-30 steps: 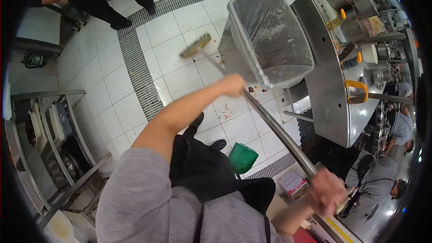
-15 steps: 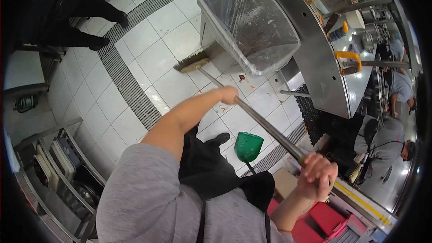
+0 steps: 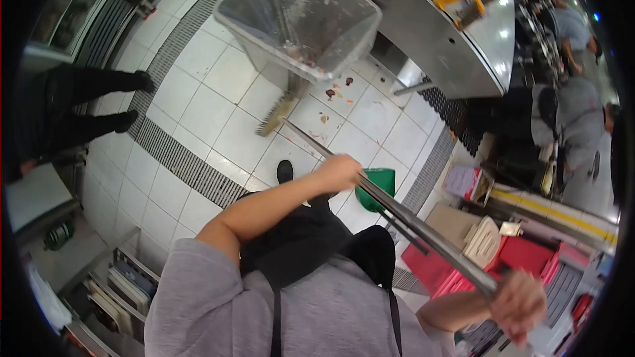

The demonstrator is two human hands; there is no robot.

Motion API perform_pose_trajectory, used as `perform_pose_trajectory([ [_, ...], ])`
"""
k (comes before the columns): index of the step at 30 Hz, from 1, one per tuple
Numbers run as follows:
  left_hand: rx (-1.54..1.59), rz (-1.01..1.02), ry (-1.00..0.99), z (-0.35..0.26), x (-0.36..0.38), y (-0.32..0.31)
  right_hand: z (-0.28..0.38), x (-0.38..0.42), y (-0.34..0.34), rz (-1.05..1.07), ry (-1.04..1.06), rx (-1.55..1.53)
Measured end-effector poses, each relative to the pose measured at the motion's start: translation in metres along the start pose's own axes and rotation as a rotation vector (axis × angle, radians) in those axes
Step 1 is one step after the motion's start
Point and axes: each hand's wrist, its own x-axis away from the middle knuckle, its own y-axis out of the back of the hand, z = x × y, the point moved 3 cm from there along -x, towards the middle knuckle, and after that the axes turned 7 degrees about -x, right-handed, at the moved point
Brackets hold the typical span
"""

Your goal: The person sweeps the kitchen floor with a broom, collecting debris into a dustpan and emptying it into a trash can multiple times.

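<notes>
A broom (image 3: 274, 116) with pale bristles touches the white tiled floor beside the bin, its long metal handle (image 3: 426, 233) slanting down to the right across my body. My left hand (image 3: 338, 173) is closed around the middle of that handle. Around its upper end is my right hand (image 3: 520, 305), slightly blurred. Scattered food scraps (image 3: 331, 94) lie on the tiles just right of the broom head. A green dustpan (image 3: 378, 190) rests on the floor behind the handle, partly covered by it.
A grey bin (image 3: 238, 33) with a clear liner stands ahead, next to a steel counter (image 3: 423, 46). Another person's dark-clad legs (image 3: 99, 102) are at left. Red containers (image 3: 529, 251) sit at right, a tray rack (image 3: 119, 291) at lower left. More people stand beyond the counter.
Both hands have moved down and to the right in view, bringing the broom handle along. The broom head is now turned differently and sits nearer my foot. The whole view has shifted.
</notes>
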Motion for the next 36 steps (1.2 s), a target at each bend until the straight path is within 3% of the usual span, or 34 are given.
perform_pose_trajectory([
  [1, -0.006, -0.117, 0.024, 0.025, 0.004, -0.009, -0.02, 0.013, 0.015, -0.004, -0.106, 0.038],
  [3, -0.182, -0.12, 0.213, 0.082, 0.006, -0.029, -0.073, 0.041, 0.031, -0.077, -0.238, 0.058],
  [6, -0.235, 0.014, 0.134, 0.096, 0.0, -0.071, -0.07, 0.056, 0.052, -0.119, -0.273, 0.042],
  [7, -0.226, 0.034, 0.029, 0.08, -0.011, -0.083, -0.054, 0.061, 0.058, -0.114, -0.3, 0.041],
  [11, -0.115, 0.277, 0.081, -0.007, -0.072, -0.108, 0.015, 0.053, 0.083, -0.12, -0.191, 0.127],
  [14, -0.199, 0.337, -0.106, -0.079, -0.109, -0.101, 0.09, 0.064, 0.098, -0.019, -0.018, 0.103],
  [16, -0.193, 0.34, -0.121, -0.106, -0.14, -0.102, 0.118, 0.058, 0.101, 0.034, -0.006, 0.152],
  [18, -0.186, 0.335, -0.13, -0.111, -0.177, -0.112, 0.126, 0.065, 0.111, 0.096, 0.004, 0.198],
  [20, -0.134, 0.178, -0.254, -0.108, -0.215, -0.117, 0.125, 0.08, 0.125, -0.103, 0.075, 0.437],
  [24, -0.229, 0.25, -0.223, -0.117, -0.266, -0.13, 0.134, 0.112, 0.149, -0.237, 0.113, 0.524],
  [25, -0.253, 0.26, -0.238, -0.124, -0.27, -0.136, 0.143, 0.13, 0.154, -0.434, 0.174, 0.619],
  [29, -0.263, 0.24, -0.214, -0.153, -0.265, -0.159, 0.173, 0.16, 0.166, -0.419, 0.197, 0.566],
  [32, -0.253, 0.22, -0.231, -0.146, -0.254, -0.18, 0.176, 0.173, 0.173, -0.257, 0.163, 0.52],
  [36, -0.306, 0.316, -0.156, -0.147, -0.238, -0.207, 0.18, 0.186, 0.171, -0.195, 0.115, 0.516],
])
